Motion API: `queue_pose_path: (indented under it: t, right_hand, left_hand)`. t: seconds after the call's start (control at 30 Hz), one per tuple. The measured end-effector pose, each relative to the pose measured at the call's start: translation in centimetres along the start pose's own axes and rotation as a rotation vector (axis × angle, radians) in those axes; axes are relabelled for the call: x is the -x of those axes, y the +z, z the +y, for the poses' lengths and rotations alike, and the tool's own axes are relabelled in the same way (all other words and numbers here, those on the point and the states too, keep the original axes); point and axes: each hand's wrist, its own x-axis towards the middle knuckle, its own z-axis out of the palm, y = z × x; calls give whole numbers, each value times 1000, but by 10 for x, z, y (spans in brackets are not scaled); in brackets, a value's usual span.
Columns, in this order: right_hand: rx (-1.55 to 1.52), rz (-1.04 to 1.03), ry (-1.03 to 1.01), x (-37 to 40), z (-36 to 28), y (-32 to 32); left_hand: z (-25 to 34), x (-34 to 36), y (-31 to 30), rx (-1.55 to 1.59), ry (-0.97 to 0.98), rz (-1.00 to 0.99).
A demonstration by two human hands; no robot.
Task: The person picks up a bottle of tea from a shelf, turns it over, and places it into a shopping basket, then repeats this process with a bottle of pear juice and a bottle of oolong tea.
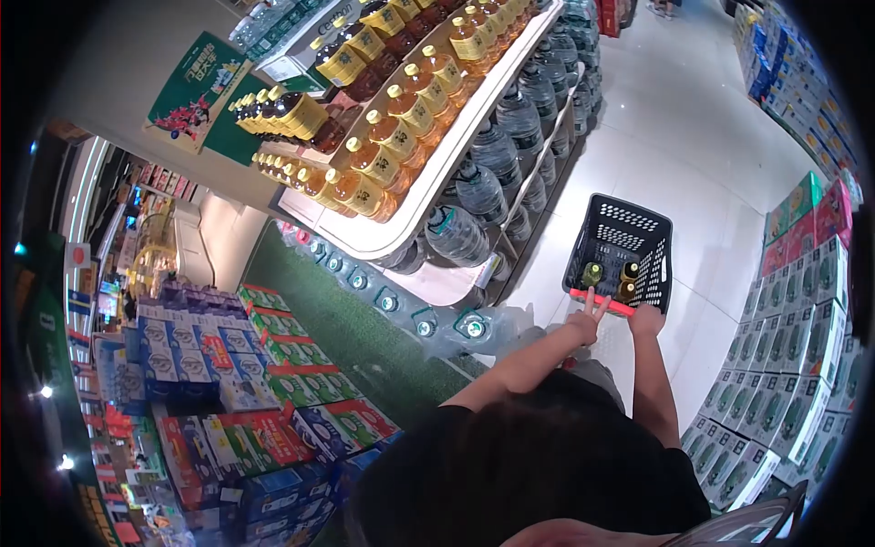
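Observation:
A black plastic shopping basket [590,230] with perforated walls is on the pale tiled floor in front of me. Its red handle [616,306] runs across the near side. My left hand [585,321] lies on the left part of this handle, a couple of its fingers reaching over it, slightly apart. At the right end, my right hand [647,319] is closed round the handle. Inside the basket, near the handle, stand a bottle with a green top [592,272] and two bottles with yellowish tops, one of them a dark bottle [630,271].
To the left is a tiered stand [387,239] of yellow-labelled drink bottles, with large water bottles [458,235] below. Stacked cartons [784,387] line the right. Wrapped water bottles [474,325] edge the green mat [337,314]; boxed goods [251,438] are piled at lower left.

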Motion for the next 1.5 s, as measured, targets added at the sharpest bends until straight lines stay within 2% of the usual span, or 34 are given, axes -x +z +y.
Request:
queue_pose_path:
  t: [0.13,0.33,0.4,0.5,0.57,0.6,0.67,0.77,0.87,0.9,0.93,1.0,1.03,1.07,1.17,1.27,1.33,1.4,1.47,1.5]
  right_hand:
    - [12,105,-38,-50,7,-2]
    - [38,108,-59,-103,-4,-45]
    - [52,106,-63,-117,-3,-57]
    - [21,368,-207,-172,12,-27]
    - [32,434,-261,-173,3,-56]
    - [81,372,-194,-188,5,-53]
    - [112,421,-174,-194,3,-61]
    - [-78,172,77,-178,-33,-117]
    - [-306,439,248,-199,-17,-80]
    - [-500,575,200,-212,7,-40]
    - [-679,547,390,-214,3,-38]
    - [-1685,-12,551,-208,-6,-60]
    - [-2083,-310,305,-216,-2,-47]
    - [-2333,-445,253,-212,-22,-73]
    - [-2467,-211,510,-245,-49,-77]
    - [-2405,-47,790,-275,-59,-82]
    - [-2348,12,750,-290,-53,-86]
    - [-2220,72,723,-306,-40,-97]
    - [-2078,183,699,-322,-24,-112]
    - [-2024,219,666,-333,-12,-113]
  left_hand:
    - [-2,-15,-20,97,58,45]
    - [-18,-57,-62,30,198,44]
    - [-17,-70,-79,12,165,15]
    - [-14,-110,-85,-52,131,-10]
    - [-11,-125,-97,-106,126,-2]
    - [-6,-120,-123,-94,103,-60]
    - [-18,-133,-134,-28,221,-49]
    - [-32,-154,-152,-138,300,-130]
    - [-43,-179,-159,-215,351,-215]
    - [-44,-185,-168,-200,358,-278]
    - [-44,-190,-173,-185,362,-344]
    - [-42,-199,-182,-87,376,-513]
    - [-40,-204,-189,-41,379,-590]
    - [-37,-208,-197,-71,378,-617]
    - [-23,-211,-233,-53,358,-670]
    - [-21,-215,-252,140,339,-676]
    - [-21,-234,-243,244,371,-640]
    - [-18,-247,-234,449,330,-516]
    - [-15,-263,-231,763,258,-418]
    - [-16,-269,-225,781,187,-280]
